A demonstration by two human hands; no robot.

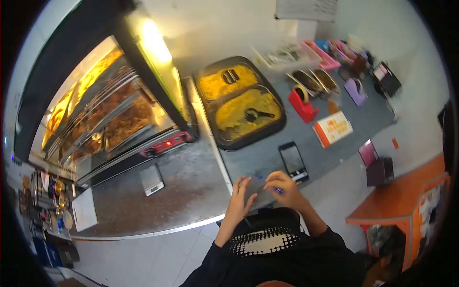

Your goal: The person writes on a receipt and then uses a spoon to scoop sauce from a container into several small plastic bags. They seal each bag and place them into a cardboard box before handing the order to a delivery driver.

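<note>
In the head view, the left hand [239,203] lies open and flat on the bench [258,162] with its fingers spread. Close beside it, the right hand [283,187] is pinched shut around what looks like a blue pen [278,191], tip down near the bench's front edge. It is too blurred to tell whether a sheet lies under the tip. A phone [293,161] lies screen up just beyond the right hand, and a small scale [151,180] sits well off to the left of the left hand.

The work looks like marking or writing. It should go best with the flat palm pressing down to steady the spot, the writing wrist resting on the bench, and short strokes kept short of the phone and the bench edge.
</note>
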